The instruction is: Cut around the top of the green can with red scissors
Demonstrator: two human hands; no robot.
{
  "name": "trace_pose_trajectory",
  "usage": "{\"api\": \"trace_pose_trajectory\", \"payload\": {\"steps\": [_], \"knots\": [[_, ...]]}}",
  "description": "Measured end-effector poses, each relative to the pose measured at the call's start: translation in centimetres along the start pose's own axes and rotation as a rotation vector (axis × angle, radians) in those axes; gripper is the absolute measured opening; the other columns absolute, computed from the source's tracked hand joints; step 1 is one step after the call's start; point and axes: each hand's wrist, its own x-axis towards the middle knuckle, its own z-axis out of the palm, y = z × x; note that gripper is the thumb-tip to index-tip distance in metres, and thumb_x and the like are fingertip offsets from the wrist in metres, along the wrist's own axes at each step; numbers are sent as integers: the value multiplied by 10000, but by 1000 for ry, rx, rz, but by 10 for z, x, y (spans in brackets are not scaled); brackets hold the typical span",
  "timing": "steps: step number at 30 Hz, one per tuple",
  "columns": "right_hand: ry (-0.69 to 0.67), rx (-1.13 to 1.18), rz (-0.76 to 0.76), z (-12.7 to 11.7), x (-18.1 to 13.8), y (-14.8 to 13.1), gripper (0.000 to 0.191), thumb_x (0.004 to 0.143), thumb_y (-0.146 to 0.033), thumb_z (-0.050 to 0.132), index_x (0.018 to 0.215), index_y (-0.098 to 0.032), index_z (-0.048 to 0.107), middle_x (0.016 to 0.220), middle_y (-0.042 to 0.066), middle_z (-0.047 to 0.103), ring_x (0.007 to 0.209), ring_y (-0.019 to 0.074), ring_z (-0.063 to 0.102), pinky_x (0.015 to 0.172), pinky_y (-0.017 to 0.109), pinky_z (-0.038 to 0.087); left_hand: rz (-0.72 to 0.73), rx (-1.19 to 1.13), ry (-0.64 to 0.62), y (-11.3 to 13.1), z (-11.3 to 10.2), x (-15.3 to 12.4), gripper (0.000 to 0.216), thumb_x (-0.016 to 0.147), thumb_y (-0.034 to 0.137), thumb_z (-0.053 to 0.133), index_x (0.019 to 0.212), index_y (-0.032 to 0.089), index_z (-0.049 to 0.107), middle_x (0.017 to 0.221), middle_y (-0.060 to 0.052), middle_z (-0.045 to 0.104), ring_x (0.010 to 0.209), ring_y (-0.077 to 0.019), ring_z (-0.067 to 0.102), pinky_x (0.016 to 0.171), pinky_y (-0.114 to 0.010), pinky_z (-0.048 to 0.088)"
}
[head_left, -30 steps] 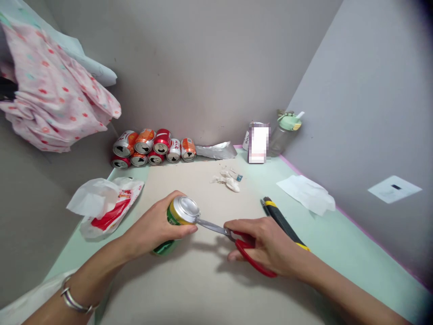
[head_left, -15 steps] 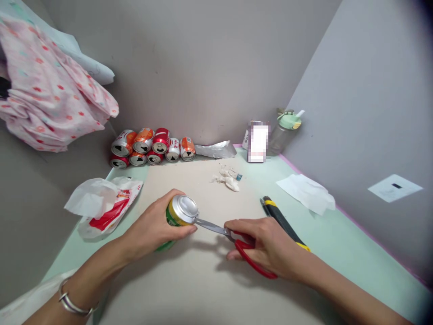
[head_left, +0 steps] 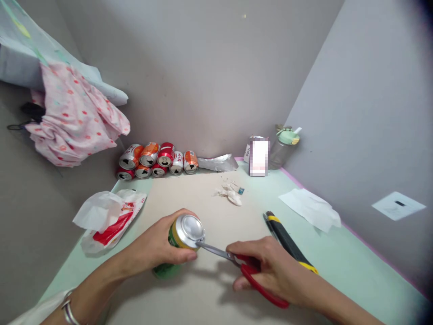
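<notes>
One green-and-yellow can (head_left: 185,231): tilted over the beige mat (head_left: 189,196), silver end up; left hand (head_left: 158,243) wrapped around its side, pressing it between thumb and fingers. One red-handled scissors (head_left: 219,251): blade at the can's rim; right hand (head_left: 270,271) curled round the handles. Advisable: short snips, can held firm, left thumb clear of the blade. One utility knife (head_left: 290,246): lying just beyond the right hand.

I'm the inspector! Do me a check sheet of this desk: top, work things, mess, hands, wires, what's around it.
Surface: pale green tabletop, partly covered by a beige sheet.
Job's things: green-and-yellow can; red-handled scissors meeting its top edge.
Clutter: stacked cans, silver sheet, crumpled scraps, red-and-white packet, black tool, white paper.
Hands: left hand grips the can; right hand holds the scissors.
Cables: nothing seen.
Surroundings: grey wall, hanging pink cloth, wall plate.
</notes>
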Motion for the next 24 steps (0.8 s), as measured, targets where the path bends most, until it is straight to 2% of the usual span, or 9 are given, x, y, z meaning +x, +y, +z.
{"api": "trace_pose_trajectory", "payload": {"steps": [3,6,8,10,11,14,17,20,24], "knots": [[39,-120,3,6,-1,7,427,884,-557,680,719,-227,464,635,-83,312,604,125,204,533,208,233,-49,182,95,-1,4,0,369,735,324,734,1059,239,579,960,1,621,884,-213,571,787,-306,456],[152,-308,-7,13,1,18,299,935,-503,630,820,-240,549,655,-60,471,567,125,312,566,232,252,-30,519,415,-7,10,3,395,709,359,739,1051,250,572,1067,-35,655,1118,-315,547,1031,-448,370],[177,-368,-22,15,3,23,275,948,-502,610,865,-243,573,681,-40,538,567,132,382,578,236,265,8,616,515,-9,13,5,451,712,393,738,1098,246,556,1135,-55,655,1190,-345,520,1111,-502,283],[166,-359,-31,14,5,24,312,928,-546,624,861,-246,577,674,-47,543,563,131,401,573,223,281,-61,494,452,-6,13,4,428,753,413,717,1112,251,549,1122,-49,655,1156,-322,543,1012,-448,397],[157,-344,-33,12,5,23,340,908,-578,637,856,-247,579,669,-52,536,564,129,402,570,215,290,-91,401,359,-3,12,4,411,765,415,717,1103,248,553,1066,-38,661,1065,-292,584,928,-402,453],[131,-309,-29,7,4,18,394,863,-636,658,851,-249,586,669,-61,522,574,125,406,568,197,317,-113,264,233,6,10,1,386,770,403,725,1079,240,563,970,-8,666,902,-237,622,808,-336,489],[114,-332,-18,3,4,17,380,868,-625,660,867,-250,598,690,-56,558,585,129,448,576,201,335,-72,424,356,3,12,2,398,760,413,724,1083,248,560,1033,-19,680,1018,-280,617,938,-409,463],[139,-404,-19,4,5,22,367,886,-610,650,972,-253,625,790,-21,650,651,158,553,611,228,360,71,722,530,-8,15,6,427,746,415,723,1092,241,546,1101,-35,691,1135,-322,590,1160,-524,252],[149,-467,-11,8,6,27,394,916,-613,609,1064,-249,631,845,16,700,710,197,632,625,256,364,90,804,526,-16,16,9,407,777,430,697,1096,246,524,1094,-22,704,1104,-306,623,1195,-515,215]]}}
